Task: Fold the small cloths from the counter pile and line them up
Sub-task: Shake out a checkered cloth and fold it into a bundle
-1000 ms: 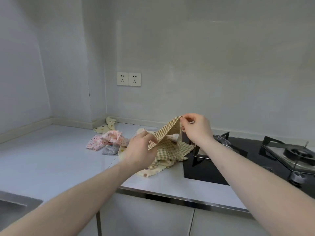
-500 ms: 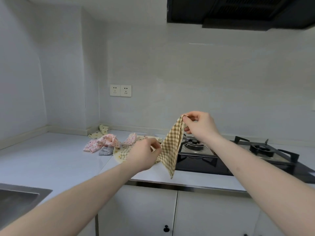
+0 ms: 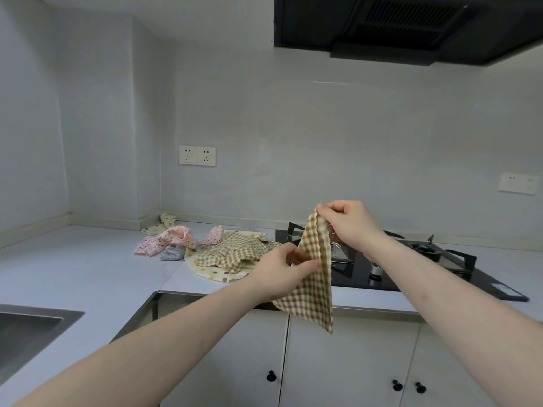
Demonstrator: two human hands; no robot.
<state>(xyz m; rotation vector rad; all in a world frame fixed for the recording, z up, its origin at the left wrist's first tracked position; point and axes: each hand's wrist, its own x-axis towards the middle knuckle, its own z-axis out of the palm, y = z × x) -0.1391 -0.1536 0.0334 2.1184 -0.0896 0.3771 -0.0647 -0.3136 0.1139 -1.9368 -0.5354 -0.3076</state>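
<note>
A small beige-and-brown checked cloth (image 3: pixel 316 277) hangs in the air in front of the person, above the front edge of the pale grey kitchen counter (image 3: pixel 88 265) and clear of it. The right hand (image 3: pixel 349 223) pinches its top corner between thumb and fingertips, high up. The left hand (image 3: pixel 282 270) sits lower and to the left, its fingers closed on the cloth's left edge about midway down. The cloth's long axis therefore runs nearly straight down from the right hand, ending in a free corner below both hands.

The coming move, as I judge it, turns on that free hanging length: the left hand is the nearer of the 2 to it and would have to slide down the edge to find a second corner before the cloth can be spread flat and folded.

The remaining pile lies on the counter beyond the left hand: another checked cloth (image 3: pixel 235 251) on top of a cream dotted cloth (image 3: pixel 211 271), with pink floral cloths (image 3: pixel 164 240) further left. The black gas hob (image 3: pixel 411 268) sits to the right. No folded cloths are visible lined up yet.
</note>
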